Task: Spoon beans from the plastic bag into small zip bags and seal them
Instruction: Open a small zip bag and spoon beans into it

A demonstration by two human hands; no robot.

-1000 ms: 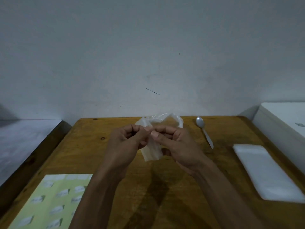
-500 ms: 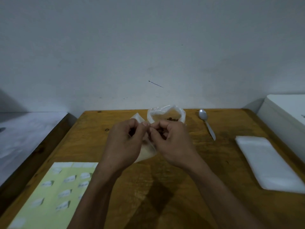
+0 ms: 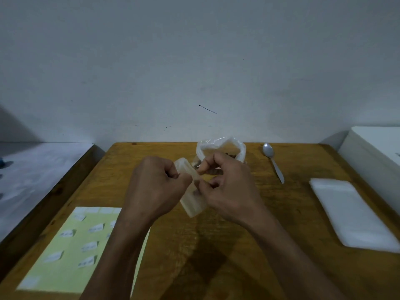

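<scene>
We see both hands, left (image 3: 158, 187) and right (image 3: 229, 191), pinching one small zip bag (image 3: 193, 205) above the bench (image 3: 227, 245); one bean bag (image 3: 220, 148), one spoon (image 3: 273, 161); sticker sheet (image 3: 65, 252) writing unreadable.

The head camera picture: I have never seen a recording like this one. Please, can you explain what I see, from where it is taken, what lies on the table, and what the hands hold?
There is no machine here. A person wears one camera on the head, looking forward and down, so the two arms enter from the bottom. The left hand and the right hand together pinch a small zip bag above the wooden table. Behind the hands stands an open plastic bag with dark beans inside. A metal spoon lies untouched to the right. Further right lies a stack of white empty bags. At the lower left lies a yellow sheet with small white labels.
</scene>
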